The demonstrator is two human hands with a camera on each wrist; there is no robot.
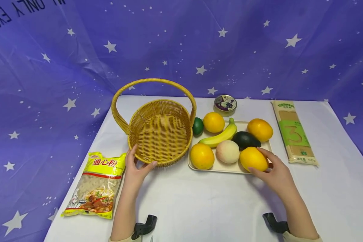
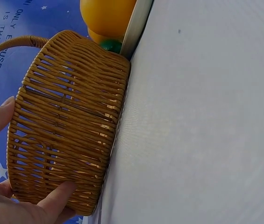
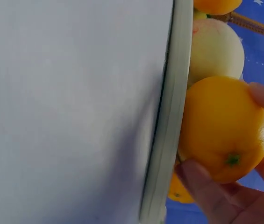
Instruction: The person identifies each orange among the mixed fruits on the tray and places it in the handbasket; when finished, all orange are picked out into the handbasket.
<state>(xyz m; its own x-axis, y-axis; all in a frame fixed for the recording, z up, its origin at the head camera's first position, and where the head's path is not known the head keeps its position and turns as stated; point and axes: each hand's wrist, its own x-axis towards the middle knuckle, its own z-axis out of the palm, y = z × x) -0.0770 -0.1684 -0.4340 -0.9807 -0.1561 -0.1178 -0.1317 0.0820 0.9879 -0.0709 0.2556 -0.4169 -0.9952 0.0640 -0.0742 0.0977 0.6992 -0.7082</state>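
A round yellow wicker basket (image 1: pixel 163 137) with a tall arched handle stands upright on the table, nothing inside it. My left hand (image 1: pixel 136 169) holds its near left side, the thumb at the front rim and fingers along the wall. On the right, my right hand (image 1: pixel 275 169) grips an orange (image 3: pixel 225 128) at the near right corner of a cream tray (image 1: pixel 220 169). Beside that orange lies a pale peach (image 1: pixel 228 152), then another orange (image 1: pixel 202 156). A banana (image 1: pixel 219 136) and a dark avocado (image 1: pixel 246 140) lie behind them.
More orange fruit (image 1: pixel 260 130) and a dark green fruit (image 1: pixel 198 126) sit toward the tray's back. Behind it is a round tin (image 1: pixel 225 105). A noodle packet (image 1: pixel 294 132) lies right, a yellow pasta bag (image 1: pixel 96 186) left. A starry blue cloth (image 1: pixel 181 50) hangs behind.
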